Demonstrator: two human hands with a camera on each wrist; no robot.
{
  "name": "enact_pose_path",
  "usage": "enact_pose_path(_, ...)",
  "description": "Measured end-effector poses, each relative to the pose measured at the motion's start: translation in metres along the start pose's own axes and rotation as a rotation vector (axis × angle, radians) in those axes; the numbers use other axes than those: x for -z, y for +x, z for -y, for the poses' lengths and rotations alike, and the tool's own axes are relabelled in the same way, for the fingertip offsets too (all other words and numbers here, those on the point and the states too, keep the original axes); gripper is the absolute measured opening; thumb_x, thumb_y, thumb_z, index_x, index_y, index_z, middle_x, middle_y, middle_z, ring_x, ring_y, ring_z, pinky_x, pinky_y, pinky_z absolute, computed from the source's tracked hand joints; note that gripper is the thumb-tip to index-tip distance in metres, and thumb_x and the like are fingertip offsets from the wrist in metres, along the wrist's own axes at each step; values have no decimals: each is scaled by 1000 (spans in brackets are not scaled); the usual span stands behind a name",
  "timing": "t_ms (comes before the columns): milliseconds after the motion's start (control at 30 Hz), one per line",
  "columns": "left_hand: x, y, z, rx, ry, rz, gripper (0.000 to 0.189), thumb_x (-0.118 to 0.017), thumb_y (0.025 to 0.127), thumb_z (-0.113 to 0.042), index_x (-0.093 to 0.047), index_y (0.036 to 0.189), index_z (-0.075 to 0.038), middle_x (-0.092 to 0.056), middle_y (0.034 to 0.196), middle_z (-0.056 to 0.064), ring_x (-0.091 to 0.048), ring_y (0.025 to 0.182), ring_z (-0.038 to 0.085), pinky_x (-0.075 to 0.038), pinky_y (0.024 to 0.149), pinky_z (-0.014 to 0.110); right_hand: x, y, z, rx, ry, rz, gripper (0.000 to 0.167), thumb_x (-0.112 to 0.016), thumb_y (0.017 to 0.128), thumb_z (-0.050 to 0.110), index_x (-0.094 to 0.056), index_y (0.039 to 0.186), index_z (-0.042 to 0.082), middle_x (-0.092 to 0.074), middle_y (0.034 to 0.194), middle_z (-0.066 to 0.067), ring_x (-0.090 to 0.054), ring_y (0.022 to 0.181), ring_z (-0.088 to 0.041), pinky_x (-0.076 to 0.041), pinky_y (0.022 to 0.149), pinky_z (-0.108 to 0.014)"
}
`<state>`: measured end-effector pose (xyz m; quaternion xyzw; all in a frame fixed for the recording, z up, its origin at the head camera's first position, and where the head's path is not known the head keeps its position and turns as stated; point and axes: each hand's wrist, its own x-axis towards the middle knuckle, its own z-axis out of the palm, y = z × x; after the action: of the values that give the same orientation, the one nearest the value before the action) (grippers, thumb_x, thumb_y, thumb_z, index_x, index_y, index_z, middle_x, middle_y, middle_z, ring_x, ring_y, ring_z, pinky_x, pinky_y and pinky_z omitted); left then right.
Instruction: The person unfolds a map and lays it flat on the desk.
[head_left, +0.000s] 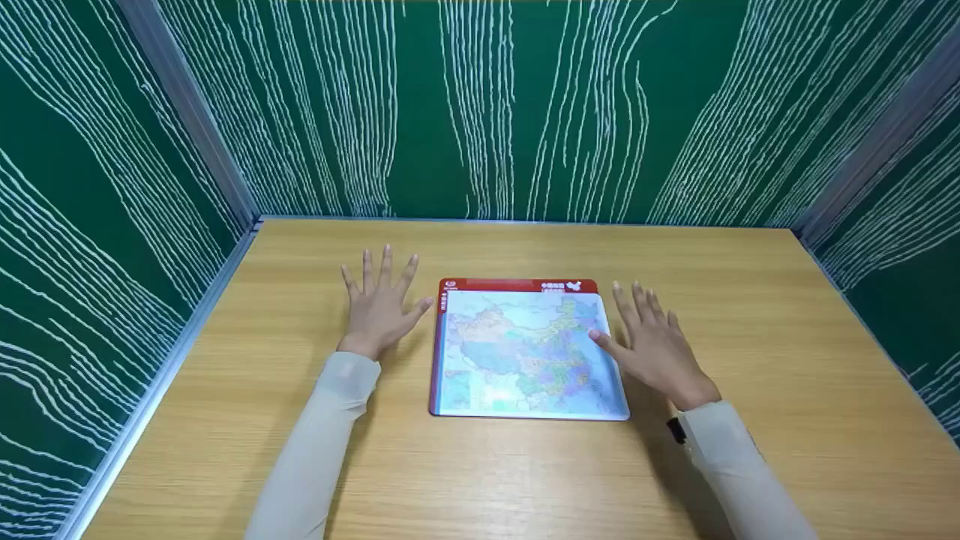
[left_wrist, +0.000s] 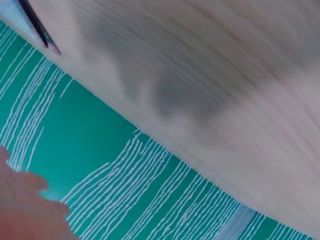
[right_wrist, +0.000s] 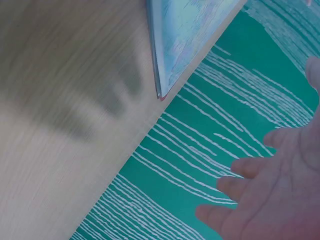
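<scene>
A flat rectangular map board (head_left: 525, 352) with a red top strip and a coloured map of China lies on the wooden table. To its left, my left hand (head_left: 377, 315) is spread with straight fingers, its thumb pointing at the board's left edge. My right hand (head_left: 656, 352) is at the board's right side, fingers extended, the thumb overlapping the map's right edge in the head view. Neither hand grips anything. In the right wrist view the palm and fingers (right_wrist: 270, 195) show, with a corner of the board (right_wrist: 185, 45) beyond them.
The light wooden table (head_left: 517, 480) runs back to a green wall (head_left: 427, 112) with wavy white lines. Similar green panels stand at left and right, joined by grey metal posts (head_left: 187, 105). Shadows of both hands fall on the tabletop.
</scene>
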<state>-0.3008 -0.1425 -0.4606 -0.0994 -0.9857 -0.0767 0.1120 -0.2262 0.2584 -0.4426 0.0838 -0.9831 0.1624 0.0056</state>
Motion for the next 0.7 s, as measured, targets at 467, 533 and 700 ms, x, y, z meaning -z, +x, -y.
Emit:
enact_pose_path(467, -11, 10, -7, -116, 21, 194, 76, -39, 91, -66, -13, 154, -33, 0, 163, 4, 5, 150, 33, 6, 117, 59, -19, -22, 17, 116, 47, 195, 84, -46, 94, 57, -14, 154, 9, -6, 160, -22, -7, 144, -49, -20, 107, -69)
enact_pose_path(533, -13, 12, -11, -140, 24, 215, 76, -39, 91, -66, -16, 154, -31, -2, 163, 3, 2, 150, 31, 4, 118, 58, -24, -25, 18, 138, 51, 230, 84, -45, 94, 59, -14, 154, 8, -6, 161, -21, -6, 144, -50, -22, 106, -70)
enact_pose_path(700, -18, 14, -18, -164, 18, 254, 78, -39, 90, -67, -17, 154, -29, -8, 163, 1, -3, 151, 26, -1, 120, 55, -32, -28, 21, 160, 49, 291, 89, -44, 93, 62, -13, 154, 6, -5, 161, -21, -4, 145, -48, -23, 108, -68)
